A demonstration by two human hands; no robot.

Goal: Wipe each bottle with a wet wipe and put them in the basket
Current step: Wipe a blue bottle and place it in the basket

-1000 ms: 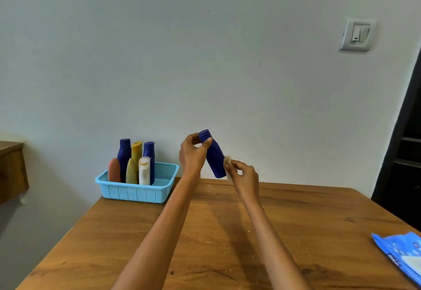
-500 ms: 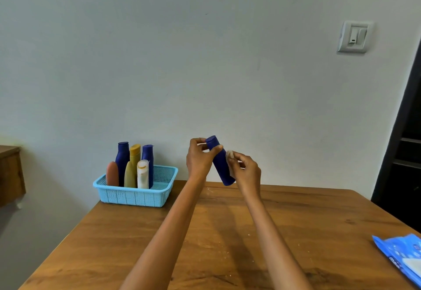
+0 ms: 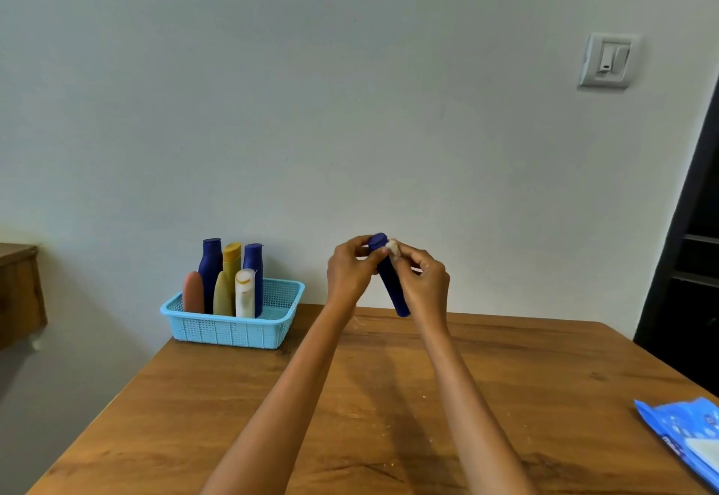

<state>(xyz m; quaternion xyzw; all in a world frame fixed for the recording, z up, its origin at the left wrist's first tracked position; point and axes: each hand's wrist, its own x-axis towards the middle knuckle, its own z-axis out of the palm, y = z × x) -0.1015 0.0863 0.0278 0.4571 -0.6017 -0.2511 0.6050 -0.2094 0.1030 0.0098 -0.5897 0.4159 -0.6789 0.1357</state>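
Note:
A dark blue bottle [image 3: 393, 286] is held tilted above the far part of the wooden table [image 3: 389, 397], cap end up. My left hand [image 3: 348, 270] grips it near the cap. My right hand [image 3: 422, 280] pinches a small crumpled white wet wipe [image 3: 393, 247] and presses it against the bottle just below the cap. A light blue plastic basket [image 3: 233, 329] stands at the table's far left corner. It holds several upright bottles: dark blue ones [image 3: 210, 268], a yellow one [image 3: 232, 261], a reddish one [image 3: 193, 292] and a white one [image 3: 245, 294].
A blue pack of wet wipes [image 3: 684, 436] lies at the table's right edge. A pale wall with a light switch [image 3: 607, 60] rises right behind the table. Brown wooden furniture [image 3: 17, 292] stands off to the left, and a dark doorway [image 3: 692, 261] to the right.
My right hand slid the wipe up the bottle from its lower body to just below the cap. Both hands and the bottle drifted slightly right and lower.

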